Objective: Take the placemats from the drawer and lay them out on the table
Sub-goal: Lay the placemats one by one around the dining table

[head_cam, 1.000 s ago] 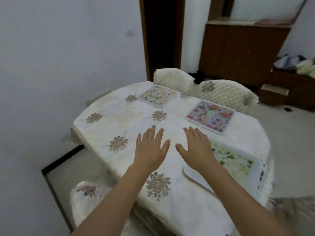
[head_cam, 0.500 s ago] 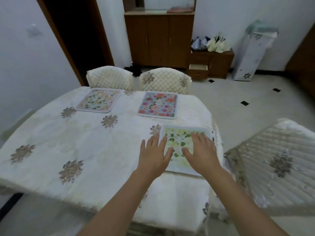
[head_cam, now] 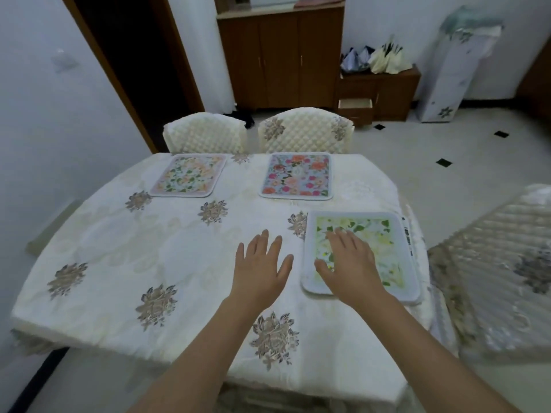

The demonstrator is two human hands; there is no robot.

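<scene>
Right hand (head_cam: 348, 260) flat, fingers straight, on green placemat (head_cam: 396, 263), hiding its middle. Left hand (head_cam: 261, 266) spread over tablecloth (head_cam: 119, 248); contact unclear. Far open drawer (head_cam: 355, 104): contents indiscernible.

Bare tablecloth (head_cam: 119, 248) left (open), placemats (head_cam: 298, 175) beyond

three placemats on the table (head_cam: 125, 263) — right hand (head_cam: 348, 263) flat on the green placemat (head_cam: 384, 254), left hand (head_cam: 259, 269) beside it.

Bare forearms, sleeveless, ringless hands (head_cam: 262, 269)
</scene>
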